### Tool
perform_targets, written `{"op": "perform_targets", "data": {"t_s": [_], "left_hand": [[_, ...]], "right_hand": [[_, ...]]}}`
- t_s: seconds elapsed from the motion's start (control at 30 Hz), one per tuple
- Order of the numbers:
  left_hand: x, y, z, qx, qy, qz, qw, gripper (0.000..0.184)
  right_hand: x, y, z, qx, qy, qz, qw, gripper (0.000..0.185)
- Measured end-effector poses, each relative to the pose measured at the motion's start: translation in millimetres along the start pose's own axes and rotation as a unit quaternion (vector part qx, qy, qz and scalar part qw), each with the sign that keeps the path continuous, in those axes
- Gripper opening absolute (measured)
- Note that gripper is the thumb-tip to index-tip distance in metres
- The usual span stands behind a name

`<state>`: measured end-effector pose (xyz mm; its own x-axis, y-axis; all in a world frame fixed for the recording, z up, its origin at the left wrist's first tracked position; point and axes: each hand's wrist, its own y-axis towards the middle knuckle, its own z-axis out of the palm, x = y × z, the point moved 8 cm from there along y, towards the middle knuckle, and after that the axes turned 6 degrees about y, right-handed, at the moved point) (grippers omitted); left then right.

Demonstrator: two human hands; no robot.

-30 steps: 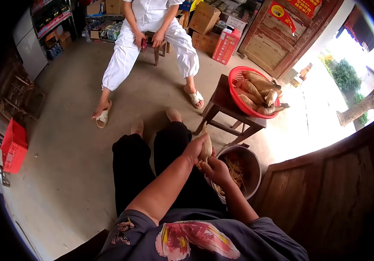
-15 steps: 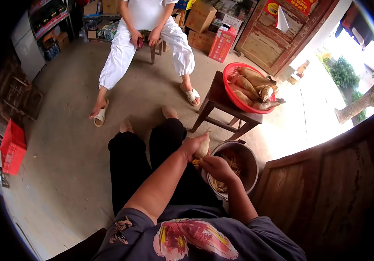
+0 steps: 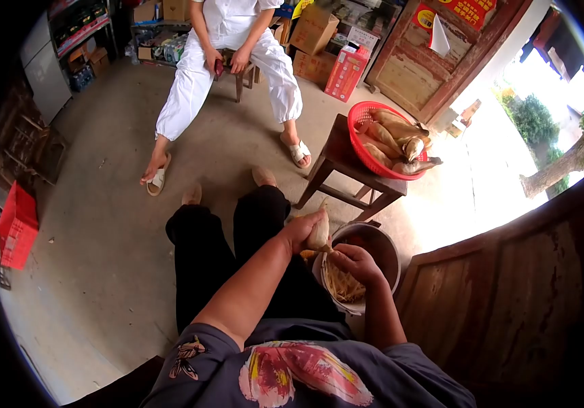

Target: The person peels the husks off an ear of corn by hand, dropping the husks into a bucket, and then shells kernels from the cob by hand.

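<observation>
My left hand (image 3: 300,230) is closed around a pale, tapered ear of corn (image 3: 318,232) in its husk, the pointed end facing away from me. A small patch of yellow shows beneath that hand. Right beside it, my right hand (image 3: 352,261) pinches the near end of the husk (image 3: 328,250), and pale strips hang below the fingers. Under both hands stands a round bucket (image 3: 395,262) with yellowish, stringy strips (image 3: 344,285) inside. My fingers partly hide the ear's lower end.
A red basket (image 3: 360,144) of several husked ears (image 3: 390,132) sits on a wooden stool (image 3: 333,151) ahead right. Opposite me sits a person in white (image 3: 237,54), holding something dark red. A wooden door panel (image 3: 496,285) stands close right; a red crate (image 3: 19,228) is left.
My right hand has moved slightly right and down from the ear, drawing out the husk's near end. The left hand stays around the ear, almost in place.
</observation>
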<state>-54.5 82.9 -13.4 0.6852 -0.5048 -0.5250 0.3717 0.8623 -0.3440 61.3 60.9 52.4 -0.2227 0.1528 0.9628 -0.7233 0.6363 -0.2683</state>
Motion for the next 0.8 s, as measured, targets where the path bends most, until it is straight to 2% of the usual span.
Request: {"op": "perform_targets", "data": {"t_s": [0.07, 0.13, 0.2, 0.23, 0.3, 0.37, 0.43, 0.5, 0.53, 0.57, 0.63, 0.7, 0.73, 0.8], "left_hand": [[-2.2, 3.1, -5.5, -0.006, 0.031, 0.035, 0.999, 0.043], [-8.5, 1.5, -9.6, -0.042, 0.005, 0.071, 0.997, 0.045], [-7.8, 2.9, -11.5, -0.039, 0.000, 0.069, 0.997, 0.045], [-7.9, 3.3, -12.8, -0.038, -0.006, 0.065, 0.997, 0.045], [-10.0, -3.6, -10.5, -0.044, 0.000, 0.064, 0.997, 0.044], [-13.3, -8.7, -9.4, -0.049, 0.007, 0.061, 0.997, 0.044], [-11.8, -10.5, -8.0, -0.030, 0.082, 0.035, 0.996, 0.043], [-9.3, -10.6, -5.5, -0.023, 0.080, 0.019, 0.996, 0.043], [-6.9, -10.7, -4.5, -0.018, 0.076, 0.004, 0.997, 0.042], [-7.5, -10.8, -5.3, -0.017, 0.077, 0.004, 0.997, 0.042], [-8.0, -7.6, -12.1, -0.023, 0.070, 0.007, 0.997, 0.043], [-9.1, -4.1, -15.8, -0.015, 0.035, 0.017, 0.999, 0.043], [-10.3, -3.3, -16.8, -0.008, -0.002, 0.024, 1.000, 0.043], [-14.7, -5.0, -11.7, 0.018, -0.048, 0.050, 0.997, 0.042]], "right_hand": [[0.7, 2.5, -4.6, -0.006, -0.029, -0.023, 0.999, 0.021], [6.7, 4.8, -8.9, -0.012, -0.058, -0.045, 0.997, 0.020], [24.2, 4.5, -19.0, -0.075, -0.174, -0.116, 0.975, 0.019], [24.8, 4.9, -19.6, -0.074, -0.176, -0.118, 0.975, 0.019], [14.3, 5.4, -30.6, -0.115, -0.156, -0.062, 0.979, 0.020], [7.6, 3.9, -42.0, -0.155, -0.158, -0.085, 0.971, 0.020], [10.7, -0.9, -51.5, -0.196, -0.158, -0.108, 0.962, 0.021], [13.7, -13.2, -71.7, -0.289, -0.134, -0.107, 0.942, 0.022], [8.5, -16.3, -85.3, -0.316, -0.193, -0.127, 0.920, 0.023], [-10.1, -15.7, -101.0, -0.317, -0.193, -0.128, 0.920, 0.023], [-65.4, -25.3, -144.1, -0.379, -0.145, -0.057, 0.912, 0.026], [-94.6, -46.6, -155.4, -0.378, -0.236, 0.054, 0.893, 0.028], [-100.8, -60.5, -157.6, -0.378, -0.326, 0.096, 0.861, 0.029], [-151.8, -83.3, -165.2, -0.313, -0.465, 0.226, 0.797, 0.029]]}}
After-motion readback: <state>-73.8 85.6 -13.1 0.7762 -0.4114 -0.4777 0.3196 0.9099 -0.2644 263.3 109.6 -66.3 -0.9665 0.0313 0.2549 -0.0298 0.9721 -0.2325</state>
